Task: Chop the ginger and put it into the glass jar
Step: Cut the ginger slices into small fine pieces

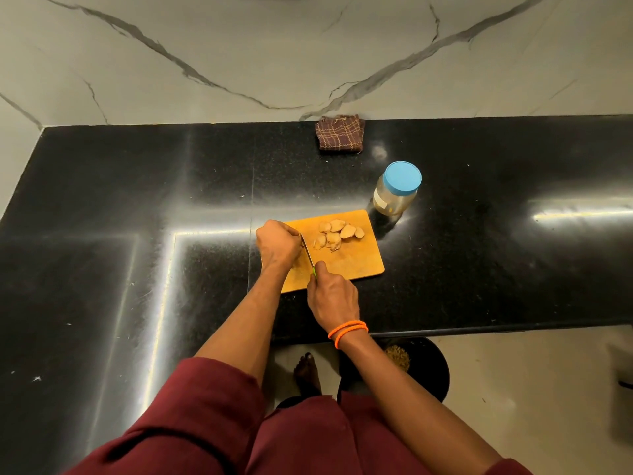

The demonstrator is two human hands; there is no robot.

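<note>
Ginger [337, 233] lies in pale, knobbly slices on a smooth orange cutting board [356, 262] on the speckled black tabletop [479, 269], just beside the blue-lidded glass jar [395, 190]. The right hand [332, 296] grips a green-handled knife [308, 255]; the left hand [277, 243] curls over something hidden at the blade.

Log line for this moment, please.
phase: chopping | right hand: grips green-handled knife | left hand: on wooden cutting board | ginger slices: on board | blue-lidded glass jar: closed
</note>
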